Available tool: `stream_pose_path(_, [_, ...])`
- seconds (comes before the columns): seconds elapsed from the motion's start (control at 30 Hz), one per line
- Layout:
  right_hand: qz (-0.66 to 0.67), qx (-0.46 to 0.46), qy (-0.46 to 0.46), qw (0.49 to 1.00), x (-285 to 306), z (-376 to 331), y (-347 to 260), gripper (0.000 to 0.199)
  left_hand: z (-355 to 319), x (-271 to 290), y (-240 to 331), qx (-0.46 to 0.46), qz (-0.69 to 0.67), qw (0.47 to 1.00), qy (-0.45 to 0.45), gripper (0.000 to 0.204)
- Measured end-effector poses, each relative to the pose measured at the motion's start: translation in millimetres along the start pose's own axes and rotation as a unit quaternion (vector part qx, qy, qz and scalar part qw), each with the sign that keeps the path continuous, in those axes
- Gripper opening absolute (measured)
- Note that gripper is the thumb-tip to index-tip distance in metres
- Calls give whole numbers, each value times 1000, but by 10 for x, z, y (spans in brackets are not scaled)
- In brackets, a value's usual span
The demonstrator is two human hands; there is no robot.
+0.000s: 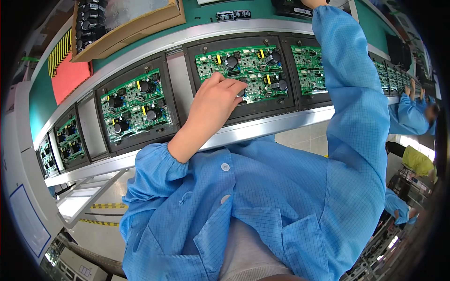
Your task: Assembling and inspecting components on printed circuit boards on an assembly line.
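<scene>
My left hand [213,100] reaches over the middle green circuit board [253,96], which lies in a black carrier frame [288,100] on the conveyor. Its fingers are bent and closed around a round black capacitor [242,92] at the board's lower left; the hand hides part of it. More black capacitors [231,62] and yellow parts stand upright on the same board. My right arm stretches up across the line to the far side. Only a bit of my right hand [313,3] shows at the top edge, near a black container [293,8]; its fingers are cut off.
Other carriers with boards [136,105] sit to the left and right along the metal-edged conveyor [272,122]. Behind it are a cardboard box [133,30] of black capacitors, loose capacitors [233,15] and a red sheet [70,77]. Co-workers in blue sleeves [410,114] work at the right.
</scene>
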State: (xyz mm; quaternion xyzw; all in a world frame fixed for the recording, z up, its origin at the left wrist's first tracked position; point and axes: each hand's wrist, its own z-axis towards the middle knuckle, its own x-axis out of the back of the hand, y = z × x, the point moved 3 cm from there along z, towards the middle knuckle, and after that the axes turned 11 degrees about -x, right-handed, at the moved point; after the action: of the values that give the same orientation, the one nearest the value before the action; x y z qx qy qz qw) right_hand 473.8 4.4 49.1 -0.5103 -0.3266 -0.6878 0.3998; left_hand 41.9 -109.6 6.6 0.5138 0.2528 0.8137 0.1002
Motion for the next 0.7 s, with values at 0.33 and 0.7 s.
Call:
stream_pose_path(0.33, [110, 21, 0, 994, 175, -27, 62, 14, 1, 55, 13, 17, -2, 1000, -25, 31])
stream_pose_path(0.7, [527, 210, -112, 816, 249, 30, 226, 22, 33, 105, 103, -3, 50, 999, 0, 40])
